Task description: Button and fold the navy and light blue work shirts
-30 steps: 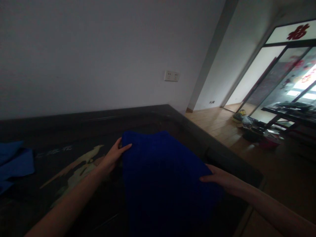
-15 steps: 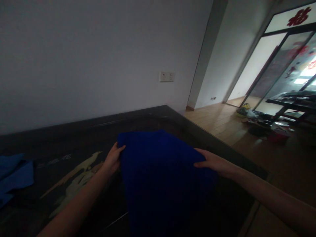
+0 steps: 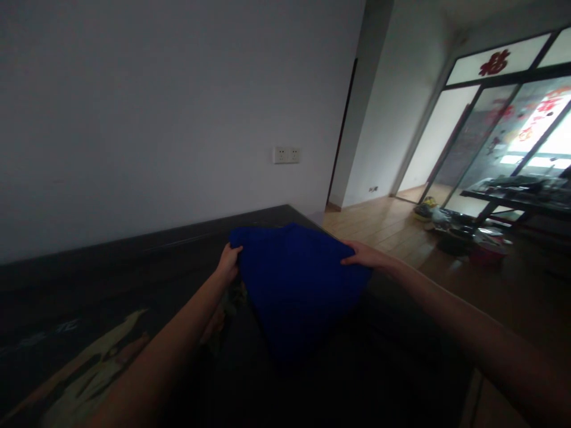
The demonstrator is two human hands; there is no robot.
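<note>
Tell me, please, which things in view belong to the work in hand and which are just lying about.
In hand:
- blue cloth, held by left hand and right hand
- dark surface beneath

Lying about:
- red tub on the floor
- clutter beside it

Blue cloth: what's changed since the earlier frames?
The blue cloth has moved away from the person, towards the far corner of the table, with the left hand and right hand. Its near end, earlier at the bottom of the view, now shows higher up. View shifted; the lighter blue fabric is out of frame. Unchanged: both hands' grip.
</note>
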